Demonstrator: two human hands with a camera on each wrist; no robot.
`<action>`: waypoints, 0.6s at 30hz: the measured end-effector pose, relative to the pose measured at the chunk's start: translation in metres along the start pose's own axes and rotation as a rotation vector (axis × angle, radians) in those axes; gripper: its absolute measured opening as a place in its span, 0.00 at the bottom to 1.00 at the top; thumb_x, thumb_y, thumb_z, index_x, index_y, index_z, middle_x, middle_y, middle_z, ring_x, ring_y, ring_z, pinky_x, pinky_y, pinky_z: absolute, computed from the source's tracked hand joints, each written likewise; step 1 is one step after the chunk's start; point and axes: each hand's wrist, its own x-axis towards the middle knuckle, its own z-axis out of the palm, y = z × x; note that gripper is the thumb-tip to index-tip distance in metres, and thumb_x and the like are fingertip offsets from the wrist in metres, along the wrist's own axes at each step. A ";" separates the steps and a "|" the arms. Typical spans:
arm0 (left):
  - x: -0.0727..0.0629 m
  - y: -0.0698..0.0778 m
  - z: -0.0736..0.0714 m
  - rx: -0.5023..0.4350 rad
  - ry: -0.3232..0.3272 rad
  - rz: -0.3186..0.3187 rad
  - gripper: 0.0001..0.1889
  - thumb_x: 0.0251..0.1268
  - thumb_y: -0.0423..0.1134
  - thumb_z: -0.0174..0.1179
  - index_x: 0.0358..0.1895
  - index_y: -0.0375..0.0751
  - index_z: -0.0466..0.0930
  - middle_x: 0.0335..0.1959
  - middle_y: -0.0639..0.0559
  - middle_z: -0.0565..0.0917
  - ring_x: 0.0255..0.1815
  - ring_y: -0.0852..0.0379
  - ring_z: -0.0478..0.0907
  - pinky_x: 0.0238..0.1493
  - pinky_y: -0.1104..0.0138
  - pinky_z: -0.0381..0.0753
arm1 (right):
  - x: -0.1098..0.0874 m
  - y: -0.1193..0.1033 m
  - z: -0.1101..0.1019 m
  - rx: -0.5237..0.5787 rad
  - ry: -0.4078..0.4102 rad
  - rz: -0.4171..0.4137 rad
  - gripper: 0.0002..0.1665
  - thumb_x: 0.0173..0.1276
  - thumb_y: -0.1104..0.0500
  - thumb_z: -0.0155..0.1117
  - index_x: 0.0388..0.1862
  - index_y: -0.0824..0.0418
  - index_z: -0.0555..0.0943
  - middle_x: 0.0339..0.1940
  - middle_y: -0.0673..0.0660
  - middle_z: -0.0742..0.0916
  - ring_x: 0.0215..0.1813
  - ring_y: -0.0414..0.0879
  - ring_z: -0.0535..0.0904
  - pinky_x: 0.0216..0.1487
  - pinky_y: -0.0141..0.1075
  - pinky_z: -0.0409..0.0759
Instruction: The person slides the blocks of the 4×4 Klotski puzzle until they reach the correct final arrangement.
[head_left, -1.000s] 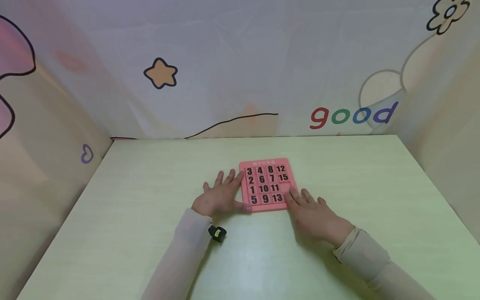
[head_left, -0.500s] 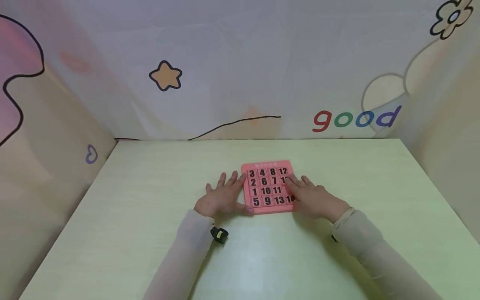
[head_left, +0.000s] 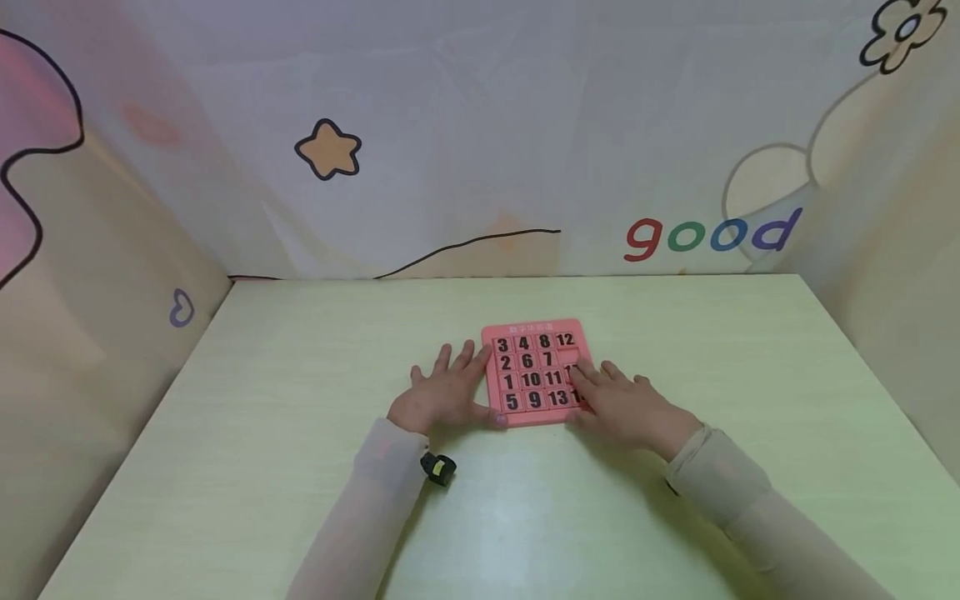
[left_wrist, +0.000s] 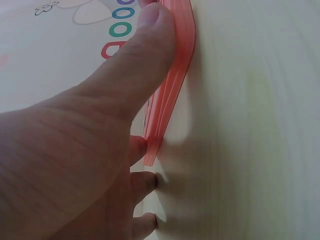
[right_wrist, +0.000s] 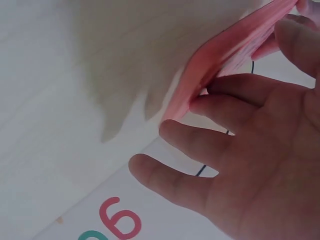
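Tile 15 (head_left: 567,370) shifts toward 6 o'clock.
Left hand (head_left: 441,398), spread, braces number puzzle (head_left: 540,418) at 9 o'clock; right hand (head_left: 628,412), straight-fingered, should press lightly.

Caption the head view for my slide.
A left hand rests against a pink number puzzle on a pale table while the right hand touches its right side.

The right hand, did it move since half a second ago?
Yes. Against the pink puzzle board, the right hand moved a little toward the board's near edge.
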 end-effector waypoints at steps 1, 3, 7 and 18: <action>0.000 0.000 0.000 -0.002 0.000 -0.001 0.62 0.53 0.70 0.68 0.84 0.57 0.37 0.84 0.48 0.39 0.81 0.37 0.31 0.69 0.28 0.39 | -0.002 -0.001 -0.001 -0.014 -0.002 -0.007 0.43 0.77 0.41 0.56 0.80 0.65 0.60 0.80 0.66 0.60 0.78 0.72 0.51 0.67 0.73 0.55; 0.000 0.001 0.000 -0.001 -0.001 -0.003 0.62 0.53 0.70 0.68 0.84 0.58 0.37 0.84 0.48 0.38 0.81 0.38 0.30 0.69 0.29 0.39 | -0.005 -0.002 -0.003 -0.038 -0.003 -0.019 0.42 0.77 0.42 0.58 0.79 0.66 0.62 0.79 0.66 0.63 0.77 0.72 0.53 0.67 0.72 0.57; -0.001 -0.001 -0.002 -0.003 -0.001 -0.009 0.62 0.53 0.70 0.68 0.84 0.57 0.37 0.84 0.49 0.38 0.81 0.38 0.29 0.69 0.29 0.38 | 0.002 -0.003 -0.008 -0.043 0.020 -0.032 0.38 0.77 0.46 0.59 0.77 0.66 0.66 0.78 0.67 0.66 0.77 0.72 0.54 0.65 0.71 0.61; 0.000 -0.001 0.000 0.005 0.010 0.011 0.61 0.53 0.70 0.68 0.84 0.56 0.38 0.84 0.48 0.39 0.81 0.37 0.31 0.69 0.28 0.40 | 0.043 0.000 -0.016 0.060 0.004 0.057 0.43 0.79 0.43 0.54 0.81 0.65 0.56 0.82 0.66 0.55 0.80 0.70 0.45 0.69 0.72 0.53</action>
